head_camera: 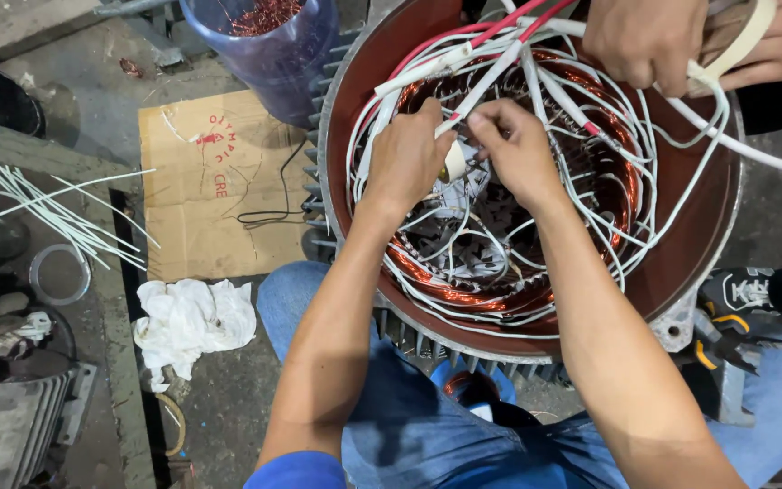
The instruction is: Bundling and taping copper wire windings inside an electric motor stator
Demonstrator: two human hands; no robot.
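A large round motor stator (pixel 681 263) with copper windings (pixel 491 294) and many white sleeved wires (pixel 631 136) lies under my hands. My left hand (pixel 406 156) is closed around a small roll of pale tape (pixel 453 163) and a white wire over the stator's middle. Just to its right, my right hand (pixel 519 149) pinches the tape end or a wire, fingertips almost touching the left hand. At the top right, another person's hands (pixel 649 41) hold white leads and a loop of pale tape (pixel 744 41).
A cardboard sheet (pixel 201 190) and a white rag (pixel 192 319) lie on the floor at left, beside loose white sleeves (pixel 56 213). A bluish plastic tub (pixel 269 45) of copper scrap stands at top. Pliers (pixel 726 344) rest at right. Another motor housing (pixel 11 426) sits at the lower left.
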